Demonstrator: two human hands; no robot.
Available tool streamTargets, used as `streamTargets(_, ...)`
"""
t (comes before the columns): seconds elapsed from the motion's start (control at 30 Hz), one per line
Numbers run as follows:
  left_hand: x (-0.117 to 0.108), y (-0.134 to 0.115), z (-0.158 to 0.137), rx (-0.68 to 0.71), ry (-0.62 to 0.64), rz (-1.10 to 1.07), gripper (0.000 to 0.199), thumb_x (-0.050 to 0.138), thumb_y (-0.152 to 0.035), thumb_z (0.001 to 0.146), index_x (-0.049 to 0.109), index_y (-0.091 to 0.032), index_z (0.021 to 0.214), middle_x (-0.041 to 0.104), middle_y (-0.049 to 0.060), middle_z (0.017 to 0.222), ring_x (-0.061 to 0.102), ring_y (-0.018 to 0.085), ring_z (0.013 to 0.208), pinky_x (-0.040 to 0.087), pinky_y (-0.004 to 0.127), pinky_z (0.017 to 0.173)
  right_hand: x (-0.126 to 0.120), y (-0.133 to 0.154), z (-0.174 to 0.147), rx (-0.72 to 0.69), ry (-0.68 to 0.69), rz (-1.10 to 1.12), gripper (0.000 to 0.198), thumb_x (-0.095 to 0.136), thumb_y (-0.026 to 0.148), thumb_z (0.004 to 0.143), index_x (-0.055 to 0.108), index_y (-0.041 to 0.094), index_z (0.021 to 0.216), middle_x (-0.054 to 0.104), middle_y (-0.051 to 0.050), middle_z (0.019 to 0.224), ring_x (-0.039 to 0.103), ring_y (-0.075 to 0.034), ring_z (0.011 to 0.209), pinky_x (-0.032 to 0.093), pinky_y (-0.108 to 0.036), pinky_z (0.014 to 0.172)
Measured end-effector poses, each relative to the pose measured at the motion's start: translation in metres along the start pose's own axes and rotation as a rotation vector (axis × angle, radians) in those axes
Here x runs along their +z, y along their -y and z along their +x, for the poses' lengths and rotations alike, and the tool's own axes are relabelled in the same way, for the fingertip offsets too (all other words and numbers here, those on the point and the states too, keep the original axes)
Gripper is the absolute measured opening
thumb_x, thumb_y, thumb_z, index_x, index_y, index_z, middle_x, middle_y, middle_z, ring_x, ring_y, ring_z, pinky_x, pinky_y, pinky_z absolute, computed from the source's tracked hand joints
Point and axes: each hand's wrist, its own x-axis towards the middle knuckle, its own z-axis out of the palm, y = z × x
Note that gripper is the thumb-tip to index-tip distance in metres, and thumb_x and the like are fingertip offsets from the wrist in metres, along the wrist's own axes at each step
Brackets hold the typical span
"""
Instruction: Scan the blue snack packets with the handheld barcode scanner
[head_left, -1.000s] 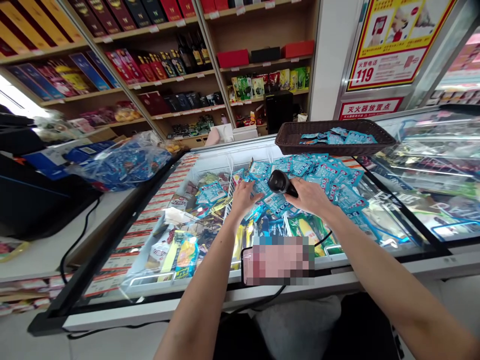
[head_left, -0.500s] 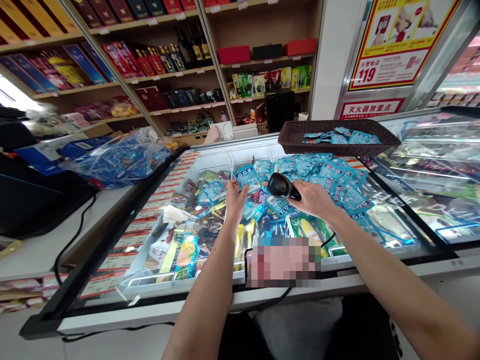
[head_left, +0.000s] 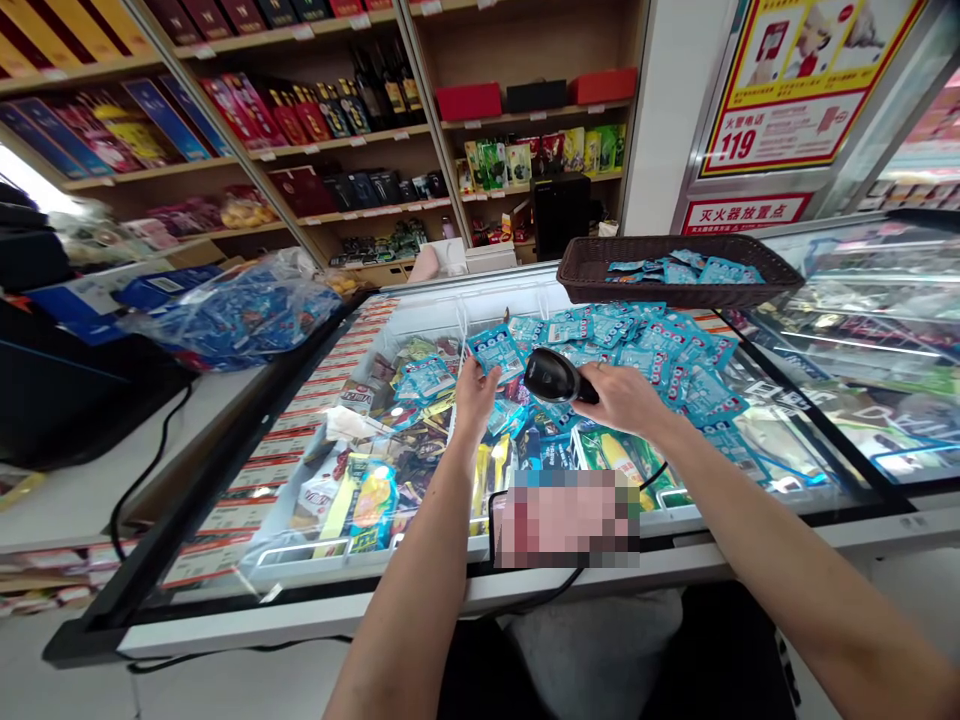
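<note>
A blue packet (head_left: 497,350) is pinched at its near edge by the left hand (head_left: 474,400), just beyond it, while a black scanner (head_left: 553,375) is gripped in the right hand (head_left: 626,398), partly covering the spread packets (head_left: 664,345), with a brown basket (head_left: 637,291) set behind and a phone (head_left: 566,522) laid nearer.

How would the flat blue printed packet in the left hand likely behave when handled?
The flat blue printed packet is probably light, since the left hand holds it by one edge. It looks fairly stiff, spreading nearly flat beyond that grip. It seems unlikely to roll, as similar blue packets lie overlapping nearby.
</note>
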Motion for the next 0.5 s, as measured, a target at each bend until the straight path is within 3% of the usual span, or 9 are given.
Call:
streamTargets(0.2, -0.0005, 0.0031, 0.001, 0.024, 0.001, 0.007, 0.044, 0.058, -0.04, 0.081, 0.047, -0.021, 0.12, 0.067, 0.009, 0.112, 0.067, 0.022, 0.095, 0.059, 0.036, 0.07, 0.0008, -0.0003, 0.0003, 0.001, -0.004, -0.003, 0.031, 0.052, 0.04, 0.086, 0.056, 0.015, 0.104, 0.069, -0.008, 0.094, 0.062, -0.019, 0.076, 0.035, -0.029, 0.062)
streamTargets(0.5, 0.0002, 0.0052, 0.0008, 0.039, -0.007, 0.021, 0.044, 0.059, -0.044, 0.081, 0.046, -0.021, 0.116, 0.067, 0.008, 0.107, 0.067, 0.02, 0.087, 0.059, 0.035, 0.066, -0.0002, 0.0002, 0.0002, -0.001, 0.027, -0.01, 0.035, 0.052, 0.043, 0.086, 0.056, 0.014, 0.106, 0.068, -0.008, 0.095, 0.062, -0.02, 0.078, 0.036, -0.029, 0.062)
